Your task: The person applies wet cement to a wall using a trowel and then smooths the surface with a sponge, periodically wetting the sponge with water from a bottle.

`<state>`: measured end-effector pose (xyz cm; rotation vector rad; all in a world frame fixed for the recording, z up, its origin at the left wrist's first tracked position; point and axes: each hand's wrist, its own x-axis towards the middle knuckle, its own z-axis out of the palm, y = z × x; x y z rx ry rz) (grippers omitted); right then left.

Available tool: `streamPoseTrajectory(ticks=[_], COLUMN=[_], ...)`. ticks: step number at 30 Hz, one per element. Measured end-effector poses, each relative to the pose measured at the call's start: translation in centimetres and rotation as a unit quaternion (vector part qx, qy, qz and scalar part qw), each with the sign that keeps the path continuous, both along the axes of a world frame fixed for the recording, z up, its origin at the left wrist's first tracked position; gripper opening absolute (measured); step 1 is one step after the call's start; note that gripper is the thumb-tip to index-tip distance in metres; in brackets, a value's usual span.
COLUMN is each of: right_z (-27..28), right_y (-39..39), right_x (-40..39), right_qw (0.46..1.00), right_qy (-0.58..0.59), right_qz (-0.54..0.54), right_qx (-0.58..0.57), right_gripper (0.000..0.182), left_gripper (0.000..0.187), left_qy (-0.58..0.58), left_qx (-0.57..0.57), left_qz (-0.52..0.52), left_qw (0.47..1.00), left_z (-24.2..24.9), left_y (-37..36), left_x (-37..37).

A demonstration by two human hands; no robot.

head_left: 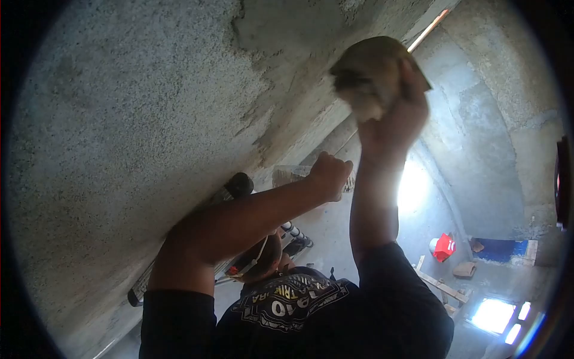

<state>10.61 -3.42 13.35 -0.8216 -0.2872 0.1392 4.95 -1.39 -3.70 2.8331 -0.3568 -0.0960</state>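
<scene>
My right hand (397, 122) is raised high and closed on a flat mortar-coloured tool (373, 63). Motion blurs the tool, and a thin plate edge shows along its far side. It is held close to the rough grey plastered wall (149, 107), near where the surface ends. Lower and to the left, my left hand (330, 176) makes a fist, knuckles up; I cannot tell what is in it. A pale rectangular piece with brown smears (291, 174) shows just beside that fist, partly hidden by it.
Below my arms appear a person's head (272, 254) and a black printed shirt (293, 305). A dark-capped rail (239, 183) lies along the wall. Farther off are a red-and-white bucket (443, 247), a paper-brown bag (464, 270), wooden planks (442, 286) and a blue panel (502, 250).
</scene>
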Motion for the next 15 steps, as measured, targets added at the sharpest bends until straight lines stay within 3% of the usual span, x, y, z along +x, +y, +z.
streamPoseTrajectory(ticks=[1,3,6,7,9,10,12,13,14,15], right_z=[-0.2,-0.6,-8.1,-8.5,-9.1,-9.2,-6.3,-3.8,-1.5,-0.4], right_y=[-0.7,-1.8,-2.2,-1.3,0.4,1.3,1.5,1.2,1.0,0.7], right_x=[0.4,-0.5,2.1,1.4,0.1,-0.4,-1.9,-2.5,-2.8,-2.9], right_qw=[0.998,0.999,0.995,0.986,0.902,0.833,0.702,0.874,0.975,0.998], right_qy=[-0.049,0.019,0.089,0.006,-0.182,-0.287,-0.435,-0.295,-0.134,0.034], right_qz=[0.041,-0.045,-0.045,-0.087,-0.180,-0.234,-0.324,-0.224,-0.107,0.015], right_qx=[0.030,-0.020,-0.005,-0.139,-0.348,-0.412,-0.461,-0.314,-0.140,0.050], right_gripper=[0.036,0.037,0.029,0.027,0.026,0.027,0.028,0.029,0.030,0.031], left_gripper=[0.040,0.040,0.043,0.046,0.050,0.042,0.036,0.039,0.043,0.047], left_qy=[0.050,0.045,0.073,0.024,-0.025,-0.015,-0.003,-0.003,-0.005,-0.009], left_qx=[0.027,0.012,0.043,-0.019,-0.076,-0.182,-0.283,-0.190,-0.095,-0.077], left_qz=[-0.002,0.010,-0.005,0.001,0.005,0.014,0.021,0.024,0.025,0.010], left_qw=[0.998,0.999,0.996,1.000,0.997,0.983,0.959,0.981,0.995,0.997], left_z=[0.8,1.6,1.4,-0.5,-6.8,-11.8,-12.2,-7.4,-2.4,-2.2], left_y=[-0.1,0.1,0.0,0.0,-0.2,-0.4,-0.6,-0.7,-0.7,-0.5], left_x=[-0.1,-0.3,-0.3,-0.1,0.7,1.2,1.1,0.6,0.2,0.2])
